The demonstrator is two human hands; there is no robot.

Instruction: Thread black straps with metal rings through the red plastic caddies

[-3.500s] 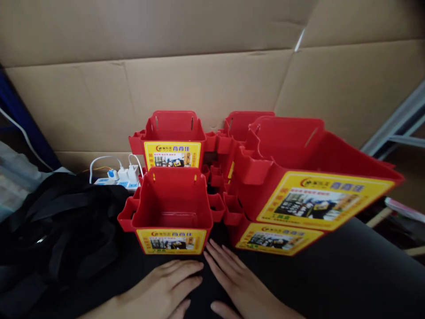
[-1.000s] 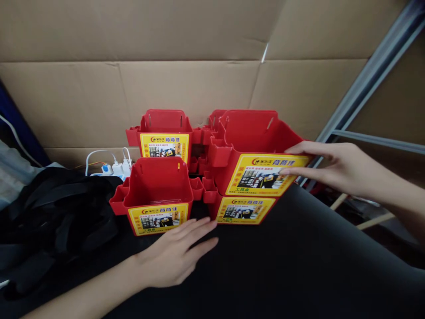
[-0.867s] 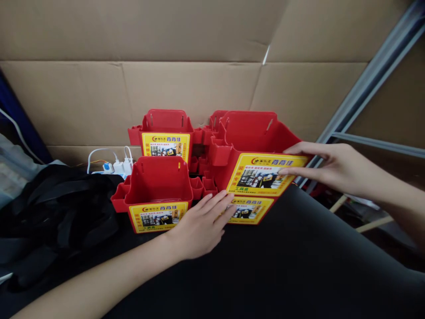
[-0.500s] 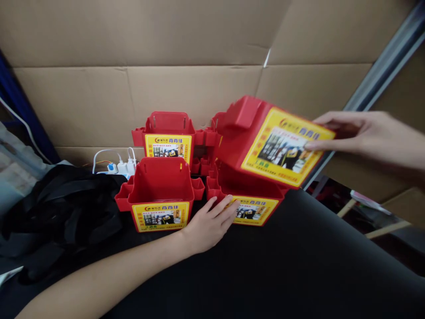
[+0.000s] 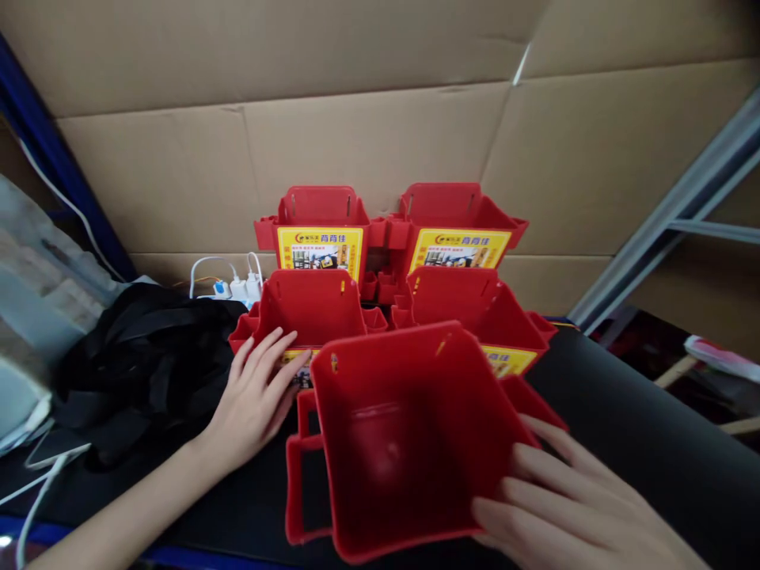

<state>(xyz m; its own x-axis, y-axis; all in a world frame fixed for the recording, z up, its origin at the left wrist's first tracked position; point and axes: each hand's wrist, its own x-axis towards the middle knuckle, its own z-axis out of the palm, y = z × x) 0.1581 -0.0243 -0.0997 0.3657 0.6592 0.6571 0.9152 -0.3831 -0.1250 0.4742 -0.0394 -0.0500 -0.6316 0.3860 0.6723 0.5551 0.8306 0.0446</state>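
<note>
My right hand (image 5: 558,495) grips the right wall of a red plastic tool box (image 5: 397,443), which is held close to me with its hollow inside facing the camera. Its side pocket frame sticks out at the left. My left hand (image 5: 255,396) is open, fingers stretched over the front label of the front left tool box (image 5: 312,305). Partly behind the held box stands the front right tool box (image 5: 457,297). Further back are the rear left tool box (image 5: 321,210) and the rear right tool box (image 5: 445,204), both upright with yellow labels facing me.
Black straps or cloth (image 5: 148,364) lie heaped on the left of the black table (image 5: 617,412). White plugs (image 5: 237,286) and cables sit behind the heap. A cardboard wall (image 5: 380,150) closes the back, with a grey metal frame (image 5: 659,222) at the right.
My right hand has brought its box down and towards me, turning the opening to face me. My left hand has moved from the front right box to the front left one.
</note>
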